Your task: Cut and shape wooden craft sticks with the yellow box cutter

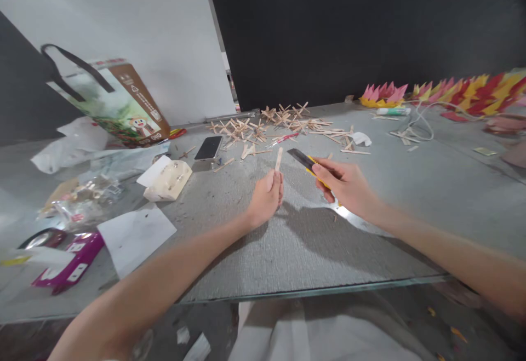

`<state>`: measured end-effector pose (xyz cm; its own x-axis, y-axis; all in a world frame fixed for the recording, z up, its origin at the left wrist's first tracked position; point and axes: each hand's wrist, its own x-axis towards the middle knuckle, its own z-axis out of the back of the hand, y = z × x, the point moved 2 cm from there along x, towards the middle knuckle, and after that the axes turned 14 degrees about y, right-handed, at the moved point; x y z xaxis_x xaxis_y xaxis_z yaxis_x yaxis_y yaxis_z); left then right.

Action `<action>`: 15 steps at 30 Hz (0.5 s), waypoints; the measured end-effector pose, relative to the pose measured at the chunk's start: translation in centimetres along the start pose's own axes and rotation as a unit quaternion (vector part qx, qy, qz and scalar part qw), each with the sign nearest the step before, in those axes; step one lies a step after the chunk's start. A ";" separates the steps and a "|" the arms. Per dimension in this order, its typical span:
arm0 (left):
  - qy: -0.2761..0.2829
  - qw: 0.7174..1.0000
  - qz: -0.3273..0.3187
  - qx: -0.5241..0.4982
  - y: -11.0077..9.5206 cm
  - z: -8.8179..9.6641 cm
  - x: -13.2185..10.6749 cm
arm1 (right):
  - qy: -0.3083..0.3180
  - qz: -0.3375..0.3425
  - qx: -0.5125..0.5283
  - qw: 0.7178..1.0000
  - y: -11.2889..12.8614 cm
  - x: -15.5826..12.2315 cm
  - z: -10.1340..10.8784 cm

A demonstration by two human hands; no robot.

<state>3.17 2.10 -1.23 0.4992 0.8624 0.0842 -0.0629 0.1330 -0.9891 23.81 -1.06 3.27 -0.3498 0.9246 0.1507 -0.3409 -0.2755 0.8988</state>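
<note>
A grey tabletop (312,240) carries a scatter of craft clutter. At twelve o'clock from the hands lies a heap of wooden sticks (267,125), many glued into small crosses, with a red pen (283,139) at its near edge. At eleven o'clock a dark phone (209,147) lies flat, and beyond it, at ten o'clock, a printed paper bag (119,101) with a black handle leans against the white wall. A cream-coloured packet (168,180) sits at nine o'clock, with clear plastic wrappers (88,191), a white sheet (135,235) and a purple box (68,268) farther toward eight o'clock. At two o'clock a row of pink, red and yellow folded paper points (452,93) runs along the dark wall, with a white cable (423,125) and a glue tube (392,111) near it. Nothing lies between the two hands.

The left hand (266,199) is closed around the lower end of a single stick (278,159), which stands nearly upright above the fingers. The right hand (347,185), just beside it at three o'clock, is clamped on a yellow-and-black utility knife (306,161) whose tip points toward the stick, close but apart from it.
</note>
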 end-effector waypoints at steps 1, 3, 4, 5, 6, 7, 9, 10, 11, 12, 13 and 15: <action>0.020 1.000 0.000 -0.020 -0.2 -0.3 -0.2 | -0.023 0.025 -0.043 0.998 0.0 0.0 0.1; 0.060 0.997 0.009 -0.054 -0.6 -1.1 -0.6 | -0.057 0.068 -0.121 0.989 0.0 -0.1 0.1; 0.078 0.995 0.015 -0.064 -0.7 -1.5 -0.9 | -0.064 0.093 -0.150 0.982 0.0 -0.1 0.1; 0.092 0.993 0.020 -0.071 -0.7 -1.9 -1.1 | -0.061 0.122 -0.171 0.976 -0.1 -0.1 0.0; 0.107 0.991 0.026 -0.076 -0.7 -2.2 -1.4 | -0.051 0.150 -0.188 0.969 -0.2 -0.1 -0.1; 0.122 0.989 0.031 -0.078 -0.7 -2.5 -1.6 | -0.041 0.175 -0.204 0.962 -0.4 -0.1 -0.2; 0.150 0.985 0.039 -0.077 -0.5 -3.0 -1.9 | -0.024 0.202 -0.231 0.951 -0.8 -0.1 -0.4; 0.159 0.983 0.041 -0.077 -0.4 -3.1 -2.0 | -0.016 0.208 -0.244 0.947 -1.0 -0.1 -0.5; 0.165 0.982 0.042 -0.077 -0.4 -3.1 -2.0 | -0.010 0.216 -0.256 0.942 -1.2 -0.1 -0.6; 0.167 0.982 0.043 -0.077 -0.3 -3.1 -2.0 | -0.004 0.228 -0.268 0.936 -1.3 -0.1 -0.6; 0.166 0.982 0.043 -0.076 -0.3 -3.1 -2.0 | 0.005 0.242 -0.280 0.929 -1.3 0.0 -0.7; 0.166 0.983 0.039 -0.073 -0.3 -3.0 -2.0 | 0.014 0.270 -0.300 0.915 -1.4 -0.1 -0.7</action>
<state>4.77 -1.13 -1.42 0.7537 0.6571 -0.0124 0.0001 -0.0189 -0.9998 23.72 -0.92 1.76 -0.6275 0.6071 0.4875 -0.5273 -0.7920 0.3076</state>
